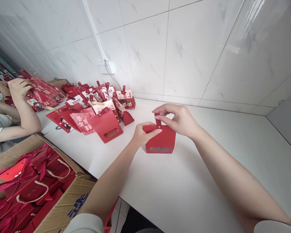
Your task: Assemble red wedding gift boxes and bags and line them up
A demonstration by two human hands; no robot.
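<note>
A red paper gift box (163, 140) with a small clear window near its base stands upright on the white table. My left hand (144, 134) grips its upper left edge, thumb on the front face beside a small gold stud. Above the box's top, my right hand (178, 118) pinches the short red strap (158, 120) between thumb and fingers. Left of my hands, another red gift box (106, 126) with a window lies against a cluster of similar printed boxes.
Several red and pink gift boxes (126, 98) crowd the table along the tiled wall. A cardboard carton (83, 183) of red boxes with rope handles and ribbons stands at the lower left. A co-worker's arm (21, 106) reaches in from the left. A socket (105, 67) with a cable is on the wall.
</note>
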